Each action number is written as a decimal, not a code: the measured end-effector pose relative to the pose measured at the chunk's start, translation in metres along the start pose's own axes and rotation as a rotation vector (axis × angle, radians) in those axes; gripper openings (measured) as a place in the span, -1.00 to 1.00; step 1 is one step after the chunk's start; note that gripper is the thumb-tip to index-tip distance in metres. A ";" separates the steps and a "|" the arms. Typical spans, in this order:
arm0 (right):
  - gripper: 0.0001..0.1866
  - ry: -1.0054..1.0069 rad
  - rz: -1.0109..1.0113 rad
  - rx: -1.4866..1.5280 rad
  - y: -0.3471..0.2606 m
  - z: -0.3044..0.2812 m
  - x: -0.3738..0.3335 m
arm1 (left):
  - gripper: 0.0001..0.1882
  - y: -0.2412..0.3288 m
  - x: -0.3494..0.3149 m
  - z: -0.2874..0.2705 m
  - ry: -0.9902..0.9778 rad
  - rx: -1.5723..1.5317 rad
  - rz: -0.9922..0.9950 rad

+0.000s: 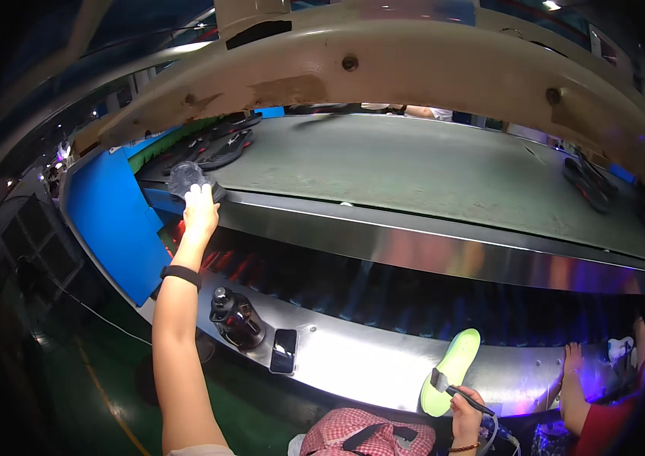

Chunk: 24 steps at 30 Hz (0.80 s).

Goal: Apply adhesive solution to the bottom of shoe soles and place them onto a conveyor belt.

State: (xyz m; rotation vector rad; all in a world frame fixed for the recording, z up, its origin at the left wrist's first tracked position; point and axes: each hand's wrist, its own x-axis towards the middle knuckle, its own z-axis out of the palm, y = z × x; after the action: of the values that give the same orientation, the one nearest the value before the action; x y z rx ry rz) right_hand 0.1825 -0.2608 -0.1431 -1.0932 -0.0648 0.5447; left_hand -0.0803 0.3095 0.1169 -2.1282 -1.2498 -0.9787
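Observation:
My left hand (201,211) reaches out to the left end of the upper belt. Its fingers are closed on a dark, glossy, rounded piece (185,179) whose kind I cannot make out. Just beyond it lie black shoe soles (225,150) with red marks. At the lower right, my right hand (467,414) grips a flat brush (465,398) by its black handle. The brush's bristles are over the lower half of a yellow-green shoe sole (461,357), which lies on the metal ledge; whether they touch it I cannot tell.
A dark bottle (236,319) and a phone (284,351) occupy the ledge (353,357). Beyond runs a lower roller track (368,292), then the green belt (383,163) under a beige beam (413,64). More black soles (590,182) sit right. A co-worker's hand (572,359) rests nearby.

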 end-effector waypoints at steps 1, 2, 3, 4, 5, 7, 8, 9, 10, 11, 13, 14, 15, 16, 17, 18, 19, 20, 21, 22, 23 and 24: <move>-0.73 -0.044 -0.039 0.030 -0.001 -0.002 -0.001 | -0.53 0.003 0.000 -0.001 -0.020 -0.014 -0.078; -0.73 -0.045 -0.033 0.034 -0.001 -0.003 -0.001 | -0.53 0.004 -0.001 -0.004 -0.009 -0.022 -0.155; -0.73 -0.008 -0.009 0.004 -0.001 -0.005 -0.001 | -0.54 0.006 -0.002 -0.009 0.042 -0.025 -0.207; -0.73 -0.012 -0.005 0.004 -0.002 -0.006 -0.001 | -0.54 0.008 -0.003 -0.014 0.081 -0.043 -0.187; -0.74 -0.041 -0.011 0.026 -0.002 -0.007 -0.001 | -0.54 0.009 -0.006 -0.021 0.134 -0.064 -0.208; -0.74 -0.008 -0.001 -0.004 -0.003 -0.009 0.000 | -0.56 0.013 -0.014 -0.036 0.178 -0.074 -0.120; -0.74 -0.029 -0.007 0.027 -0.003 -0.010 0.001 | -0.56 0.017 -0.020 -0.044 0.200 -0.078 -0.081; -0.73 0.008 0.000 -0.002 -0.003 -0.011 0.002 | -0.56 0.022 -0.025 -0.053 0.216 -0.091 -0.058; -0.73 0.021 -0.002 0.010 -0.003 -0.012 0.003 | -0.57 0.029 -0.032 -0.063 0.249 -0.094 0.029; -0.72 0.025 -0.014 0.042 -0.004 -0.013 0.005 | -0.57 0.039 -0.037 -0.072 0.253 -0.114 0.093; -0.73 0.047 -0.013 0.027 -0.004 -0.013 0.008 | -0.58 0.062 -0.043 -0.092 0.257 -0.210 0.252; -0.73 0.047 -0.025 0.033 -0.004 -0.012 0.010 | -0.59 0.077 -0.045 -0.101 0.289 -0.266 0.328; -0.73 0.047 -0.040 0.038 -0.004 -0.012 0.011 | -0.59 0.093 -0.047 -0.109 0.299 -0.343 0.388; -0.73 0.016 -0.087 0.055 -0.003 -0.011 0.012 | -0.56 0.108 -0.052 -0.114 0.254 -0.375 0.432; -0.73 0.058 -0.055 0.026 -0.003 -0.010 0.012 | -0.53 0.121 -0.057 -0.117 0.225 -0.453 0.455; -0.73 0.064 -0.057 0.026 -0.002 -0.009 0.012 | -0.51 0.134 -0.062 -0.116 0.198 -0.503 0.535; -0.73 0.051 -0.079 0.037 -0.002 -0.008 0.012 | -0.48 0.146 -0.066 -0.112 0.154 -0.565 0.571; -0.73 0.049 -0.073 0.040 -0.001 -0.007 0.010 | -0.50 0.155 -0.071 -0.107 0.063 -0.662 0.574; -0.72 0.050 -0.061 0.042 -0.001 -0.007 0.009 | -0.55 0.165 -0.072 -0.099 0.039 -0.739 0.629; -0.72 0.058 -0.052 0.025 0.000 -0.006 0.008 | -0.60 0.175 -0.074 -0.091 0.138 -0.812 0.662; -0.72 0.032 -0.060 0.039 0.000 -0.006 0.007 | -0.64 0.184 -0.074 -0.084 0.120 -0.827 0.615; -0.71 0.040 -0.053 0.011 0.000 -0.006 0.007 | -0.66 0.197 -0.074 -0.077 0.192 -1.052 0.551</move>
State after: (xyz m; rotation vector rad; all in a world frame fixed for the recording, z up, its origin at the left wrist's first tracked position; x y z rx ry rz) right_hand 0.1904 -0.2623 -0.1473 -1.0882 -0.0552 0.4752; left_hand 0.0435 0.1239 0.0979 -2.7526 0.0764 -1.7190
